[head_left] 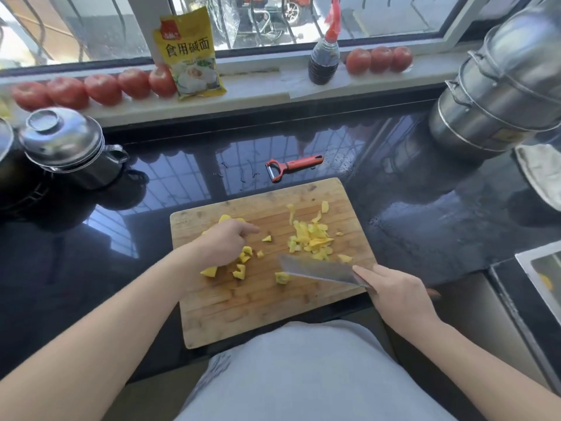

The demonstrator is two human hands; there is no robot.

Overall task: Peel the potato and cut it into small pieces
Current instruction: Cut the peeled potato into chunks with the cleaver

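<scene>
Right hand (397,294) gripped the cleaver (318,270), flat steel blade low over the wooden board (273,314). Left hand (226,243) lay palm-down, fingers loosely curled on yellow potato chunks (239,270); thin peels (312,240) heaped just beyond the blade.

The knife (321,270) handle is buried inside the right hand (397,294), and the left hand (226,243) covers some potato pieces (241,268) beside the blade.
</scene>
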